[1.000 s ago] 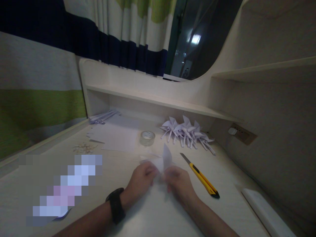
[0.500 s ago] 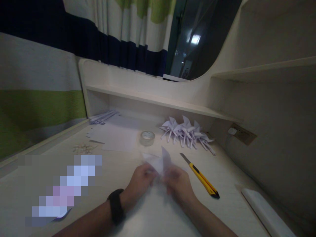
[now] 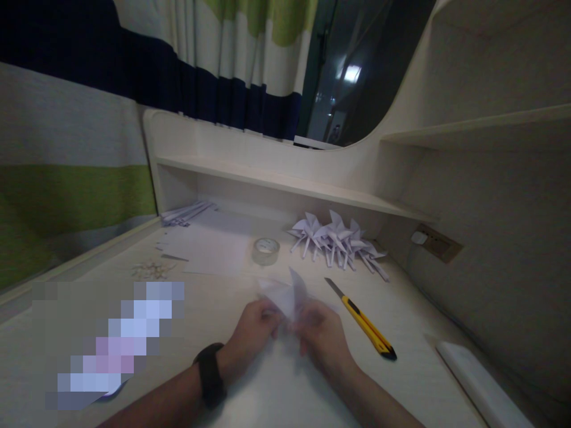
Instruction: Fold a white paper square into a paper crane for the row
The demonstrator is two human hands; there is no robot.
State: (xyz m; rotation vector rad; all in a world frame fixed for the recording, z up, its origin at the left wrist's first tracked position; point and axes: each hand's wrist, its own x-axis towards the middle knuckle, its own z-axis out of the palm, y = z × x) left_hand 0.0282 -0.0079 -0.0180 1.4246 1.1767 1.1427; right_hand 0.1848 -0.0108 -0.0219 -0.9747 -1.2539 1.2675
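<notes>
Between my hands is a white paper pinwheel (image 3: 285, 292), its folded blades pointing up and away from me, slightly blurred. My left hand (image 3: 257, 324), with a black watch on the wrist, is closed on its left side. On its right side my right hand (image 3: 317, 327) pinches the paper near the centre. Fingers hide the lower part of the pinwheel, and I cannot tell whether a stick is attached. Just right of my right hand lies a yellow utility knife (image 3: 368, 326) with its blade out. A roll of clear tape (image 3: 266, 251) sits beyond the pinwheel.
Finished-looking paper pinwheels (image 3: 336, 238) lie piled at the back right. White paper sheets (image 3: 218, 241) and rolled paper sticks (image 3: 187, 213) are at the back left, near a scatter of small pale pieces (image 3: 154, 270). A shelf (image 3: 285, 181) runs along the back; a white box-like object (image 3: 482, 380) lies right.
Both hands stay nearly in place, still holding the pinwheel. Its upright blade has tipped slightly left and lower. The objects on the desk have not moved.
</notes>
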